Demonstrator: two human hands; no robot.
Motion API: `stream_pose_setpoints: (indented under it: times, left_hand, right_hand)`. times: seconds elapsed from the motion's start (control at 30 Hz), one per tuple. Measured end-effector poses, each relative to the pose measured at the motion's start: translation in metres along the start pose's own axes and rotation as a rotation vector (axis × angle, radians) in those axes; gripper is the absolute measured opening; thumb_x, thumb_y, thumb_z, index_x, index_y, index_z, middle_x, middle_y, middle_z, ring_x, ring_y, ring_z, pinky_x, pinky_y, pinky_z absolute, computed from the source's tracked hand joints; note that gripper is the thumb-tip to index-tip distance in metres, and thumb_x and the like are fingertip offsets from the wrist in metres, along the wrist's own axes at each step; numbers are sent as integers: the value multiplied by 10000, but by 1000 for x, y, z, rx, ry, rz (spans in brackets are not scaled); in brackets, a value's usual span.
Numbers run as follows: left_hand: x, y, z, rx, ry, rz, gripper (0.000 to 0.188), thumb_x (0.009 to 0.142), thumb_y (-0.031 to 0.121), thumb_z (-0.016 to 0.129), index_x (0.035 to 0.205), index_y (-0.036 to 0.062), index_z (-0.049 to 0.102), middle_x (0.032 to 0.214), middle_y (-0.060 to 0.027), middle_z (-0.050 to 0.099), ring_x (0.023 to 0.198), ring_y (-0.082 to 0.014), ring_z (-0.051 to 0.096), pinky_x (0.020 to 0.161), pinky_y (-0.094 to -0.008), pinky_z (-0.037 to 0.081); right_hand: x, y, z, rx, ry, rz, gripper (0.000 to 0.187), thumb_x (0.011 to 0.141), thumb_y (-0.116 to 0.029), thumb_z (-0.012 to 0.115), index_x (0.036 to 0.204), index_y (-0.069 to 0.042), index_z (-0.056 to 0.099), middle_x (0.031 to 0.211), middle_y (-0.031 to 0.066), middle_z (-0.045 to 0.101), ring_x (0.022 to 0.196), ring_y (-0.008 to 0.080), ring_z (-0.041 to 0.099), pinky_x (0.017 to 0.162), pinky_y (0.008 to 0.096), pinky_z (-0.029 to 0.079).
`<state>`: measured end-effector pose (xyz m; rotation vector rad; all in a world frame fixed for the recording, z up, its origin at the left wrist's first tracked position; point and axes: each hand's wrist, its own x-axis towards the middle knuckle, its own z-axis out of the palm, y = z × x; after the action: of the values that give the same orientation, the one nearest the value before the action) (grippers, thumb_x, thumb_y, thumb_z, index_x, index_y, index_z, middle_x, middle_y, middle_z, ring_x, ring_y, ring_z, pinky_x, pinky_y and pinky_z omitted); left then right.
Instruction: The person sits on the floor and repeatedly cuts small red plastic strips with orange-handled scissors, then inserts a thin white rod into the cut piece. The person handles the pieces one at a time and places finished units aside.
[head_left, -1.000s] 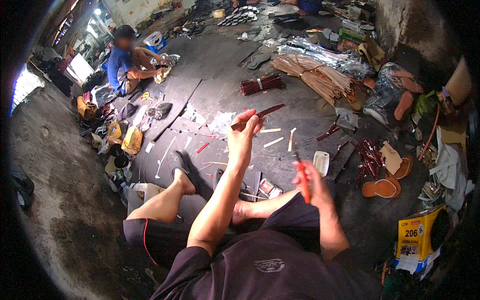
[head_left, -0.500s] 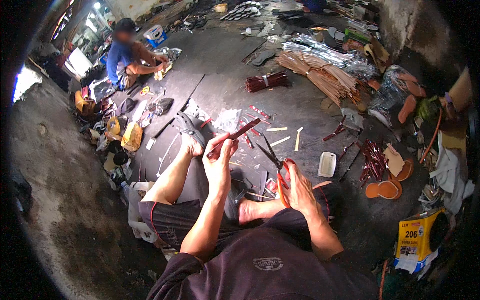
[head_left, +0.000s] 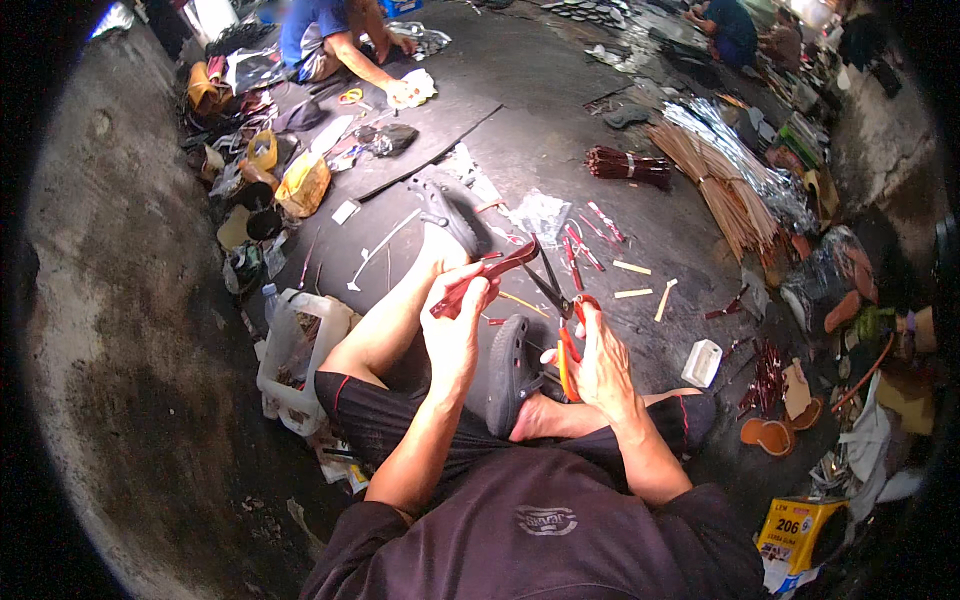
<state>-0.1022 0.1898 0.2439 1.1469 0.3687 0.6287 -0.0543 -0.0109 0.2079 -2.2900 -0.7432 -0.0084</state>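
My left hand (head_left: 456, 322) is closed, pinching dark red strap pieces (head_left: 505, 265) between thumb and fingers. They slant up and to the right from my grip. In my right hand (head_left: 606, 372) is a pair of scissors (head_left: 567, 352) with orange handles and dark blades. The blades are parted, their tips at the far end of the straps; whether they cut into it, I cannot tell. On the floor past my hands lie several short red straps (head_left: 573, 262), a crumpled clear plastic bag (head_left: 541, 213) and pale thin strips (head_left: 632, 267).
To my left stands a cut-open white jug (head_left: 300, 325) near the wall. Bundles of dark red (head_left: 627, 167) and brown strips (head_left: 715, 180) lie ahead right. A white tray (head_left: 703, 363), orange sandals (head_left: 768, 436) and a yellow tin (head_left: 797, 530) are at right. A co-worker (head_left: 335, 45) sits far left.
The scissors have come up against the far end of the straps, where before there was a gap. The whole view has shifted, bringing the white jug at left into fuller sight.
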Motion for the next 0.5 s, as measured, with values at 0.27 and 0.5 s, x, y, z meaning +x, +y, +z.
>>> stream_pose_setpoints:
  times: [0.27, 0.5]
  left_hand:
    - [-1, 3, -10, 27, -27, 1, 244, 927, 71, 638, 1146, -23, 587, 1115, -139, 659, 981, -189, 664, 904, -316, 535]
    - [-11, -4, 19, -54, -96, -63, 244, 921, 72, 648, 1137, -24, 588, 1076, -134, 666, 976, -191, 664, 907, -317, 538]
  right_hand:
    - [2, -21, -3, 2, -33, -66, 936, 686, -500, 820, 1330, 10, 370, 1122, 207, 569, 909, 363, 594, 791, 453, 500]
    - [-16, -11, -23, -45, 45, -42, 846, 642, -466, 859, 1228, 9, 475, 1075, 171, 624, 985, 360, 617, 815, 446, 507]
